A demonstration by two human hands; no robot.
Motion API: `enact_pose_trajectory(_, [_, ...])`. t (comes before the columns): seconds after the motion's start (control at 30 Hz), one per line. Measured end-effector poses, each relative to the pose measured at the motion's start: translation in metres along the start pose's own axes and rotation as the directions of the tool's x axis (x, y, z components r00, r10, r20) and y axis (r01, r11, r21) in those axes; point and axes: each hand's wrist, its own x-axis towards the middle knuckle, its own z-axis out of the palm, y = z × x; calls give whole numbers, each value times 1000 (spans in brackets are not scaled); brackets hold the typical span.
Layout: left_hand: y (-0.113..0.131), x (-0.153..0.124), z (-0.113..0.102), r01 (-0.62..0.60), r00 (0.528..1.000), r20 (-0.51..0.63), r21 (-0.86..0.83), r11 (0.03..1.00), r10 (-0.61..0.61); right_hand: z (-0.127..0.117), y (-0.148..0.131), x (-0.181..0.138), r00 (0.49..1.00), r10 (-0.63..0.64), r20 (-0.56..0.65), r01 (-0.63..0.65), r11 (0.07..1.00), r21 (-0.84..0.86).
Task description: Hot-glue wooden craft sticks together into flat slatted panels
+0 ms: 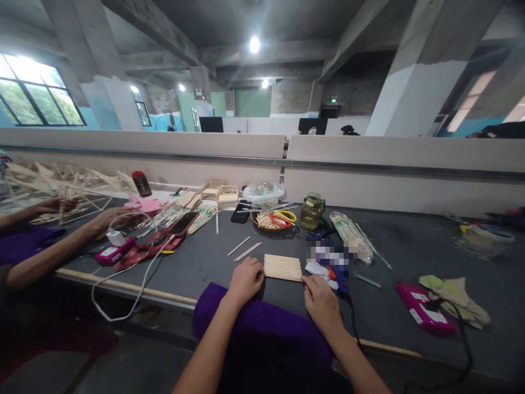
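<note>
Honestly can't read a single word from my spot. The green lit sign [333, 99] and the white sign [199, 93] on the pillar [200, 76] are too tiny for me.

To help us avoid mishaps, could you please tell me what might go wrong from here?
The panel could skew if the left hand and right hand press its ends unevenly. The left hand might nudge the loose sticks just beyond it. The right wrist could snag the nearby black cord.
</note>
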Motion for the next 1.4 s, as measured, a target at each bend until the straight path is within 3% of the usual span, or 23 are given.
enact_pose_trajectory(0.2, [-6,2,4,12,1000,-4,-108,994,-13,0,0,1,1000,6,-10,-6,1000,28])
enact_pose_trajectory(0.33, [-7,2,0,27,993,-106,-172,985,-45,0,1,1,998,18,-65,-15,999,37])
enact_pose_trajectory(0.4, [-9,2,-4,93,968,-214,-181,979,-132,-2,-1,1,997,8,-79,-5,999,38])
enact_pose_trajectory(0.53, [-17,2,-9,355,851,-377,-100,929,-366,-8,-8,3,998,-69,6,69,998,7])
enact_pose_trajectory(0.6, [-22,3,-8,461,818,-377,-24,887,-435,-10,-11,4,994,-93,62,94,995,-13])
enact_pose_trajectory(0.73, [-23,4,-6,522,818,-326,76,850,-473,-11,-13,5,989,-115,94,117,993,-19])
enact_pose_trajectory(0.83, [-18,2,-6,414,863,-346,63,908,-369,-10,-12,4,989,-110,94,113,993,-21])
enact_pose_trajectory(0.97, [-9,0,-4,53,965,-259,6,999,-50,-9,-12,4,991,-106,82,108,994,-24])
enact_pose_trajectory(1.1, [-1,1,-3,-235,966,-96,55,970,240,-9,-12,4,991,-106,87,108,994,-22])
enact_pose_trajectory(1.2, [5,3,-2,-298,953,-18,132,945,303,-9,-11,4,991,-104,90,107,994,-25])
enact_pose_trajectory(1.4, [13,7,3,-273,962,51,240,932,268,-8,-11,4,990,-108,88,108,994,2])
